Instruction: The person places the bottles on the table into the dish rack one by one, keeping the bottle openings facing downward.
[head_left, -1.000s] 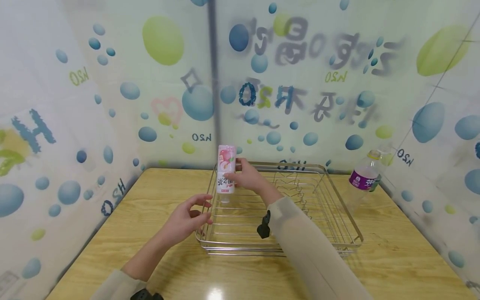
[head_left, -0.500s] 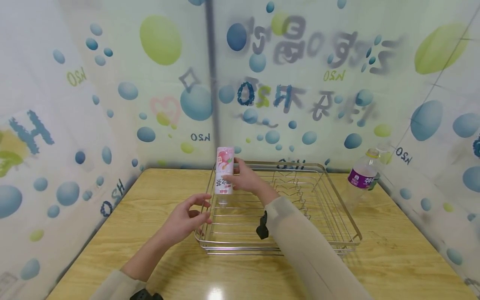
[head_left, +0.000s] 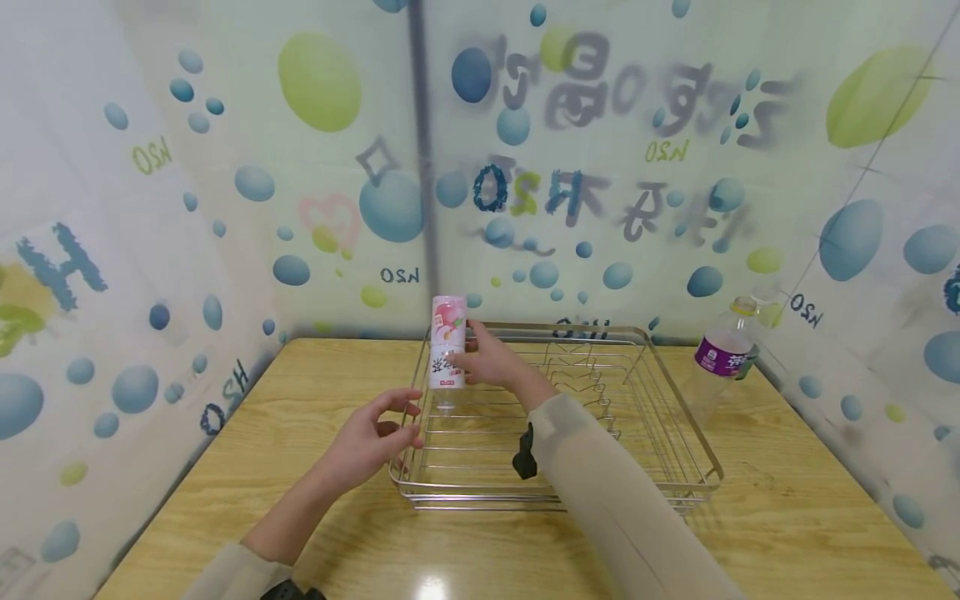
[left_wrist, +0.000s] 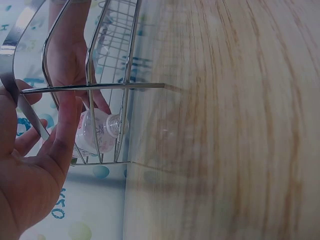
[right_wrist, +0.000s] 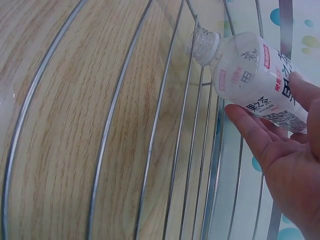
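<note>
A clear plastic bottle with a pink-and-white peach label (head_left: 447, 346) stands upside down in the back left of the wire dish rack (head_left: 525, 485). My right hand (head_left: 491, 357) grips it from the right side, thumb across the label. In the right wrist view, the capless neck of the bottle (right_wrist: 245, 70) is down at the rack's wires. My left hand (head_left: 371, 437) is at the left rim of the rack, fingers loosely curled round it. The left wrist view has the rim strip passing between the fingers of the left hand (left_wrist: 37, 170).
Another clear bottle with a purple label (head_left: 722, 354) stands right of the rack, and part of a green-labelled one shows behind it. The rack rests on a wood-grain table (head_left: 300, 367). Patterned curtains (head_left: 337, 167) hang close behind and at both sides.
My right hand and the upside-down bottle have shifted slightly down and left, and the bottle has straightened and turned a little. The left hand stays at the rack's rim.
</note>
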